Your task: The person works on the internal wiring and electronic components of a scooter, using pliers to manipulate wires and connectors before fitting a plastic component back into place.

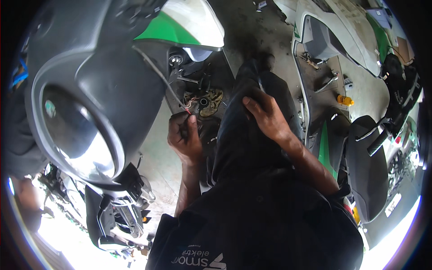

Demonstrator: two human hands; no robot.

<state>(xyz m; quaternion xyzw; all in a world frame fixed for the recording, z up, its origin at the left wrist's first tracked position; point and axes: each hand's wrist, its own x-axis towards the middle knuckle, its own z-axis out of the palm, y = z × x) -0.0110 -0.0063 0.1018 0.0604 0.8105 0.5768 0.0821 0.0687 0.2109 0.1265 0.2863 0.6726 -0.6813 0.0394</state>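
A thin grey cable point(165, 82) comes out from beside the dark scooter body panel and the green and white panel point(180, 31). Its end shows red wire, pinched between the thumb and fingers of my left hand point(185, 137). My right hand point(268, 118) lies on my dark trouser leg, thumb apart, holding nothing I can see; some of its fingertips are out of sight. Just beyond the left hand, a crumpled camouflage-patterned cloth point(211, 107) lies among dark parts.
The large black headlight housing point(81, 121) fills the left side. To the right are a white panel point(355, 27), a yellow bottle point(345, 100), a black seat point(366, 180) and a handlebar point(380, 141). At the far left edge is another person's blurred arm point(28, 200).
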